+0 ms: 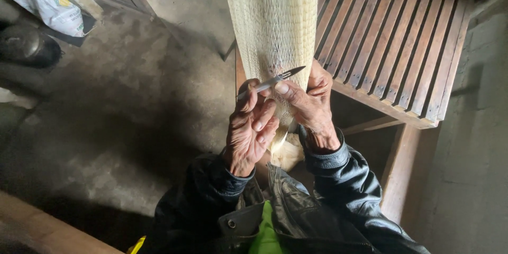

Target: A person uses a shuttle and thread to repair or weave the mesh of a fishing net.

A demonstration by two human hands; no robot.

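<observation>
A pale yellow fishing net (272, 16) hangs down in a long bundle in front of me. My left hand (250, 129) pinches a slim netting needle (278, 78), which points up and right across the net's lower end. My right hand (312, 107) grips the net's bottom edge, its thumb pressing on the needle. Both wrists show black leather jacket sleeves. More bunched net (287, 153) falls between my hands toward my lap.
A slatted wooden bench (394, 42) stands at the right, behind the net. A bare concrete floor (121, 111) spreads to the left. A white sack (45, 2) and a dark round pot (26, 45) lie at the upper left. A wooden beam (47, 230) crosses the lower left.
</observation>
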